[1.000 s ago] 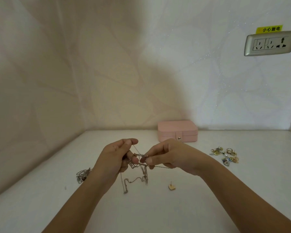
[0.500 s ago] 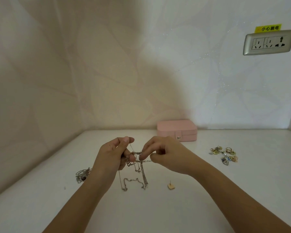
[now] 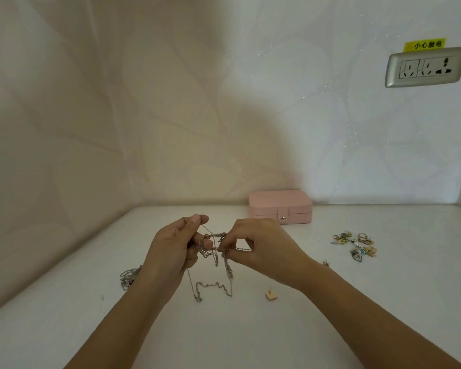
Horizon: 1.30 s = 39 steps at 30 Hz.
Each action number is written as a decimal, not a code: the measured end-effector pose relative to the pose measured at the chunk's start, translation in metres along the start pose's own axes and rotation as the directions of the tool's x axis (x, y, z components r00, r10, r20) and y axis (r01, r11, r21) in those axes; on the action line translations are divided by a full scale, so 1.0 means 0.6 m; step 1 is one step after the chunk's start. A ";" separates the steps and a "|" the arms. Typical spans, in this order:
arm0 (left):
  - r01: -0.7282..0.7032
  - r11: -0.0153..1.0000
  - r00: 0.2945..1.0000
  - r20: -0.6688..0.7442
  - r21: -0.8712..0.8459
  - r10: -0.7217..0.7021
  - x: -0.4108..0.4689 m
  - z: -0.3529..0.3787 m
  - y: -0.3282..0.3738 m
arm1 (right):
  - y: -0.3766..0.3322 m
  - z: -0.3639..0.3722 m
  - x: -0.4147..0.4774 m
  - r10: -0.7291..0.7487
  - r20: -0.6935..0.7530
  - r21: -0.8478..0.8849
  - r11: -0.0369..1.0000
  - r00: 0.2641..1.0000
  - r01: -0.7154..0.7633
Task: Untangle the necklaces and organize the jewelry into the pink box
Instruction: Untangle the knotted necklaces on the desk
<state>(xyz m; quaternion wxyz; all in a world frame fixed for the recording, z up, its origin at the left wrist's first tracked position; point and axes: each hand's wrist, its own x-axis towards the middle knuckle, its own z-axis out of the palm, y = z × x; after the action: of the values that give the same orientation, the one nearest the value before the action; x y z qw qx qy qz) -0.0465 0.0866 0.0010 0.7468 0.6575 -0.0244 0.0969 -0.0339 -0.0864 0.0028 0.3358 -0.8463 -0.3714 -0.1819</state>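
The untangling step is in hand: the person holds a knot of tangled necklaces (image 3: 214, 245) raised above the white table (image 3: 250, 339), with loose loops trailing down to the surface. The left hand (image 3: 171, 251) pinches a thin strand between thumb and forefinger. The right hand (image 3: 264, 246) pinches a chain just beside the knot, its fingers curled in. The pink box (image 3: 280, 206) sits closed by the wall behind the hands, its snap tab down. A second heap of chain (image 3: 128, 276) lies by the left wrist, a pile of small jewelry (image 3: 355, 245) lies well to the right, and one stud earring (image 3: 270, 294) lies near the right forearm. The next move probably calls for easing one strand out of the knot gently, without pulling it tighter.
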 end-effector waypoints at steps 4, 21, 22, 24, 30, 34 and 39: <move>0.008 1.000 1.000 -0.007 -0.030 -0.009 0.002 -0.004 0.002 | -0.004 -0.001 -0.002 -0.011 -0.035 0.036 0.999 0.999 0.012; 0.038 0.999 0.999 -0.020 0.004 -0.038 -0.001 -0.006 0.008 | -0.004 -0.019 0.004 0.126 0.102 0.649 0.743 0.987 -0.162; 0.049 0.999 0.998 -0.025 -0.018 -0.049 -0.001 -0.007 0.009 | -0.003 -0.021 0.003 0.111 0.138 0.676 0.716 0.984 -0.176; 0.066 0.995 0.997 -0.025 -0.071 -0.068 0.000 -0.009 0.011 | -0.004 -0.022 0.002 0.076 0.192 0.724 0.662 0.978 -0.193; 0.040 0.999 0.996 0.080 -0.023 -0.038 0.000 -0.011 0.009 | -0.006 -0.031 0.004 0.176 0.120 0.748 0.631 0.977 -0.206; 0.055 0.998 0.987 0.147 0.025 -0.058 0.000 -0.013 0.012 | 0.001 -0.039 0.003 0.152 0.091 0.729 0.663 0.984 -0.170; 0.016 0.992 0.994 0.104 0.122 -0.029 -0.002 -0.013 0.018 | -0.004 -0.051 -0.001 0.039 0.205 0.648 0.744 0.978 -0.165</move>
<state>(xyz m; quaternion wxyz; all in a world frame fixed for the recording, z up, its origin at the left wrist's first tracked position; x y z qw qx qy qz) -0.0506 0.0955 0.0102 0.7044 0.7059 -0.0504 0.0548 -0.0377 -0.1068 0.0252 0.5882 -0.7046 -0.3930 0.0563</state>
